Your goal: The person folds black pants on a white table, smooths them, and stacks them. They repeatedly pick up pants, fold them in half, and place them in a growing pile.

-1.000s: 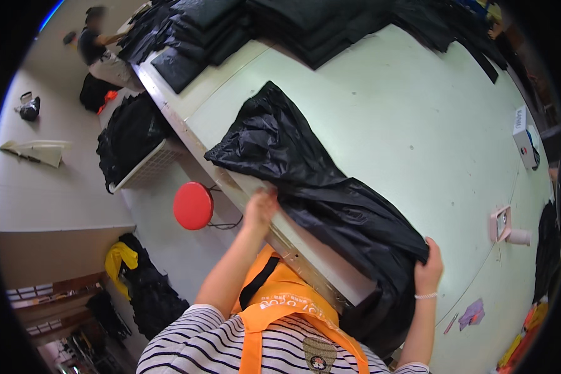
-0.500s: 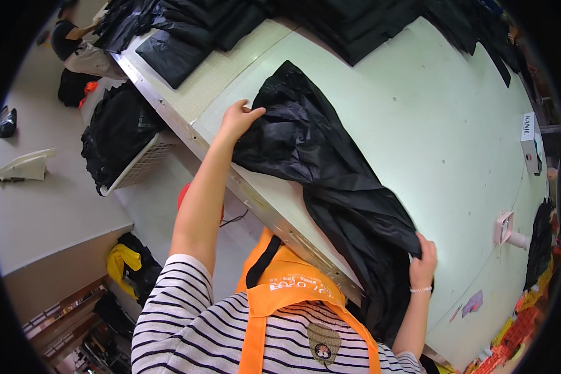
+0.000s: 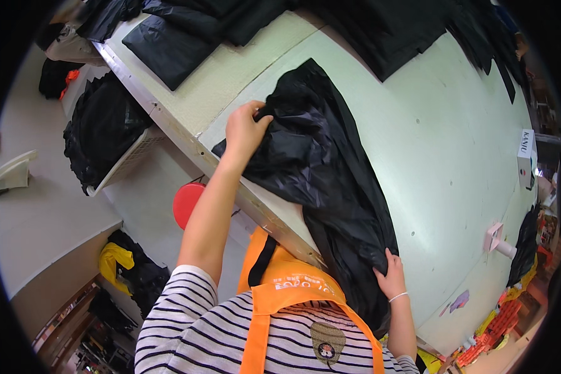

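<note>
A long black garment [image 3: 330, 162] of thin, slightly shiny cloth, possibly trousers, lies rumpled across the pale table [image 3: 442, 149]. Its lower part hangs over the near edge by my orange apron. At the upper left, my left hand [image 3: 246, 132] pinches the cloth between thumb and fingers, and a corner of fabric pokes out past the wrist. My right hand [image 3: 391, 278] grips the garment's right border lower down, thumb and fingers closed on it. Folds hide part of the fingertips of both hands.
Black garments [image 3: 380, 31] are spread along the far side, with a folded black piece [image 3: 168, 53] at the far left. A white basket [image 3: 121, 165] heaped with black cloth and a red stool [image 3: 187, 204] stand left of the table. A small box [image 3: 526, 159] lies at the right.
My right hand has moved left and inward with the garment's edge, so the cloth lies narrower. My left hand has closed further over the upper left cloth. The view has shifted slightly.
</note>
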